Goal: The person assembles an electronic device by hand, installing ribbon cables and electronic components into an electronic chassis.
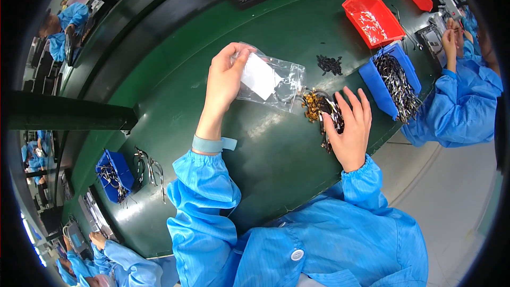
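Observation:
My left hand is closed on the upper left end of a clear plastic bag with a white label on it. The bag lies tilted over the green table, its lower right end touching or just above a pile of short cables. Those black cables with orange-gold ends sit in front of me, beside my right hand. My right hand is spread, fingers apart, over the right side of the pile. It partly hides the cables under it, and I see nothing gripped in it.
A small heap of black pieces lies beyond the pile. A blue bin of cables and a red bin with small clear pieces stand at right. Another blue bin and loose cables are at left. People sit on both sides.

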Action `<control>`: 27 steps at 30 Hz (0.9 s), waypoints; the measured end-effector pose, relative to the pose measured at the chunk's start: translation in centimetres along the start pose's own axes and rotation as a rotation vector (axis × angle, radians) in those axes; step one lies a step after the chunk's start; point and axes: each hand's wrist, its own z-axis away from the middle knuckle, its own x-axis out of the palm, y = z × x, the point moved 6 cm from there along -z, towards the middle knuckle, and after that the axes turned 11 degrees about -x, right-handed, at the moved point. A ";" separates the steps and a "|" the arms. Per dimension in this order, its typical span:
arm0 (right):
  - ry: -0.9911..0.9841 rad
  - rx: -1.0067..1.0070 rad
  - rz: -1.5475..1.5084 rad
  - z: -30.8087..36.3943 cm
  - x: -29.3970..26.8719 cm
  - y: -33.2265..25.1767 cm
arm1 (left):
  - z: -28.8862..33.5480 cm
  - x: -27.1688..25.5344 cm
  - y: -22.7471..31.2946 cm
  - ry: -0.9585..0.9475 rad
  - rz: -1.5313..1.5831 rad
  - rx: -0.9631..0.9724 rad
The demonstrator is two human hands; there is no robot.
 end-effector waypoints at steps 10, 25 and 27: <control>0.108 0.040 -0.586 -2.6 -4.0 -1.6 | 1.3 -2.0 0.8 -0.114 0.083 0.015; -0.124 0.433 -1.242 -2.5 1.0 -1.8 | 0.8 -1.2 0.8 -0.085 0.067 0.027; -0.073 0.443 -1.166 -2.1 0.9 -1.1 | 1.1 -1.1 1.0 -0.094 0.100 0.015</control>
